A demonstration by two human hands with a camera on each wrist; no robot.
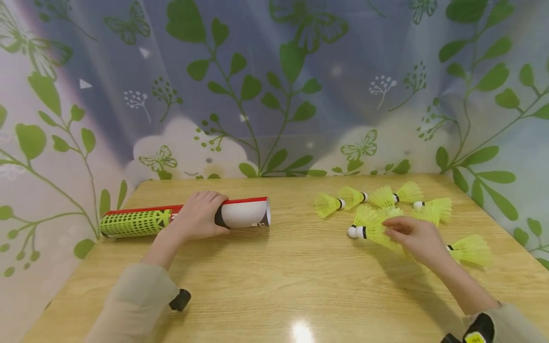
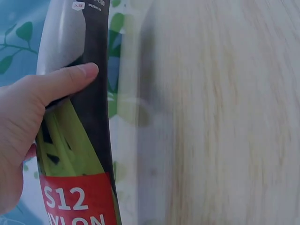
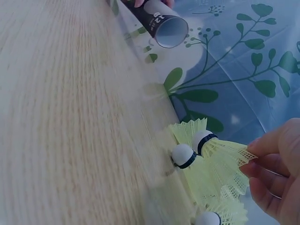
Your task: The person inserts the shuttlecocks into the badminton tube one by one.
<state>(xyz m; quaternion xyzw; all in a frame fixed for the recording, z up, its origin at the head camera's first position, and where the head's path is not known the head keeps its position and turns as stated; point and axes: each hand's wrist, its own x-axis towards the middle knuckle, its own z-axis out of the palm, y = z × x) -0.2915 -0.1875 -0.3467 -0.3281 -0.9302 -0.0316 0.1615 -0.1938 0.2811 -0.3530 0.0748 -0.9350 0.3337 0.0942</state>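
Note:
My left hand (image 1: 194,218) grips a shuttlecock tube (image 1: 246,214) around its middle, thumb on the near side. The tube lies sideways at the left of the table, its open end facing right; in the right wrist view that tube mouth (image 3: 172,33) looks hollow. Over on the right, my right hand (image 1: 419,239) pinches the skirt edge of a yellow nylon shuttlecock (image 3: 222,152) between thumb and fingers. Its white cork points left, beside the cork of another shuttlecock (image 3: 183,156). Parts of the shuttlecocks around my right hand are hidden behind it.
Several yellow shuttlecocks lie loose at the table's right, including one (image 1: 329,205) toward the tube and one (image 1: 471,251) beside my right wrist. A leaf-patterned curtain (image 1: 274,95) rises behind the wooden table (image 1: 274,281) and along both sides.

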